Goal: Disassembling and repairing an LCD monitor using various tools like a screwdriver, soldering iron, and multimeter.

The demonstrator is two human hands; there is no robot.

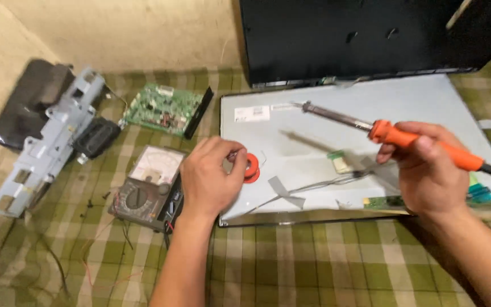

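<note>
The right hand (427,170) has its grip wrapped around the orange handle of a soldering iron (393,133), thumb laid along the top. The iron's metal shaft points toward ten o'clock, its tip above the upper part of a grey metal panel back (404,96), and its cord runs off at four o'clock.

The left hand (211,176) rests at the panel's left edge, fingers curled and pinching a small red solder spool (252,167) that sits on the panel; how tightly the fingertips meet cannot be told.

On the panel, at eight o'clock from the right hand, lies a small green circuit strip (385,201) along the lower edge, with thin wires and grey tape (285,190) running toward the spool.

At nine o'clock from the left hand, touching the wrist, sits an analogue multimeter (146,190) on a green checked cloth (291,267). At eleven o'clock from it lies a green circuit board (163,108), and further toward nine o'clock a grey metal bracket (49,142) over a black stand base (26,105). A black monitor back cover (359,37) leans at twelve o'clock above the panel.
</note>
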